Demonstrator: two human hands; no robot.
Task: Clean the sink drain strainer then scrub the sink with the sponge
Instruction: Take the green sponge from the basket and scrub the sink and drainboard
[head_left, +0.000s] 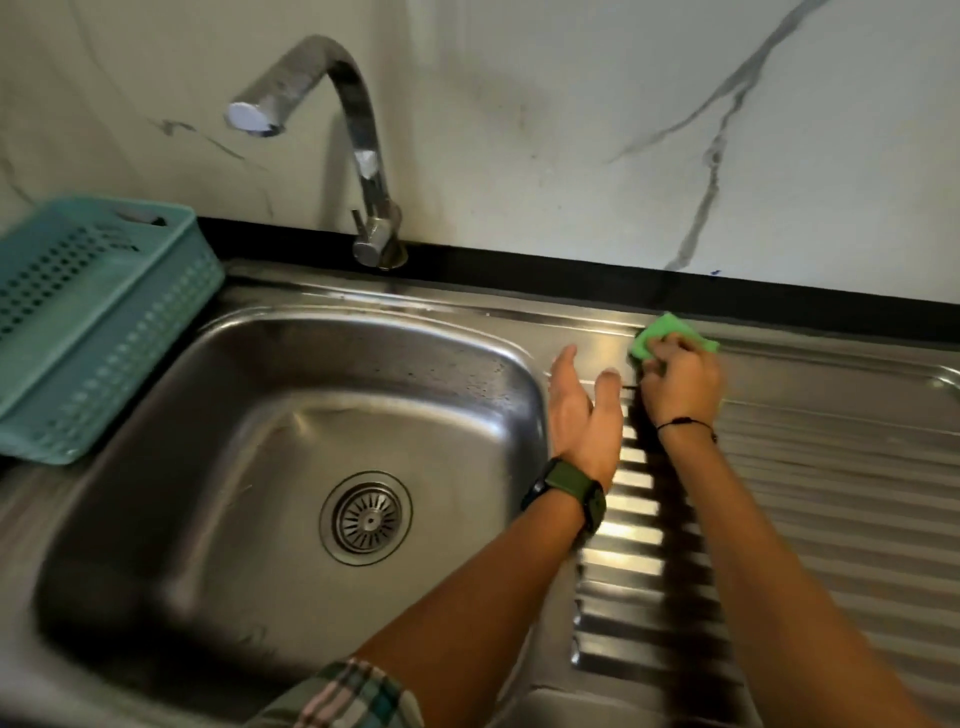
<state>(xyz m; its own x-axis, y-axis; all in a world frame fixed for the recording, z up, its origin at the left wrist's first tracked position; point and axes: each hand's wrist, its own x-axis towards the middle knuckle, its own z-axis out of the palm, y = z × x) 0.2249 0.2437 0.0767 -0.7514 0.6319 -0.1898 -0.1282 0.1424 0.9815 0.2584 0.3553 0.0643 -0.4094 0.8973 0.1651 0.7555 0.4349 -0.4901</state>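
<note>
2 hands: right hand grips 1 sponge; left hand spread; 1 strainer.

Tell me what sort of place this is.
Most likely a home kitchen: a stainless steel sink with a ribbed drainboard, a curved faucet and a green sponge in the right hand.

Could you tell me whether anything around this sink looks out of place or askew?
Only the teal basket: it sits tilted, its near corner overhanging the sink basin. Otherwise nothing stands out: the strainer is seated in the drain, and the right hand holds the green sponge on the drainboard.
</note>
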